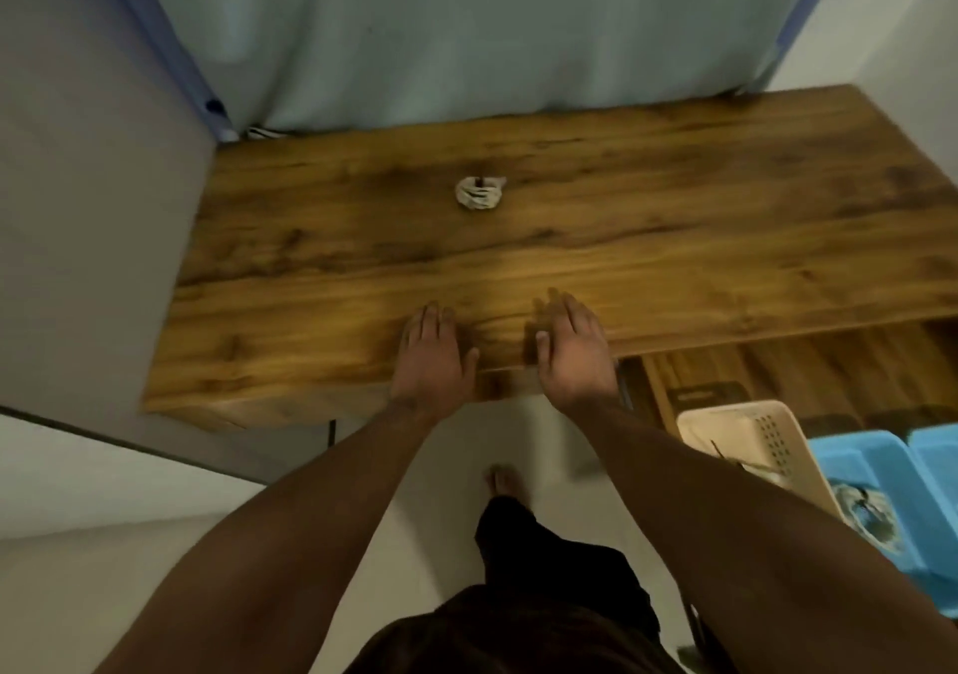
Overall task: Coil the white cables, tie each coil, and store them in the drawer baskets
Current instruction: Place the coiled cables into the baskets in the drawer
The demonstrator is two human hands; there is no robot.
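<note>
A small coiled white cable (480, 193) lies alone on the wooden table (674, 217), toward the far middle. My left hand (433, 357) rests palm down near the table's front edge, fingers apart, holding nothing. Beside it my right hand (573, 349) also lies flat and open on the wood, empty. Both hands are well short of the coil. At the lower right an open drawer holds a beige perforated basket (746, 435) and a blue basket (860, 487) with a coiled white cable (868, 515) inside.
A pale curtain (466, 36) hangs behind the table. A grey wall (93, 207) closes the left side. A second blue basket (938, 455) sits at the right edge. My legs and a bare foot (505, 481) stand on the light floor below.
</note>
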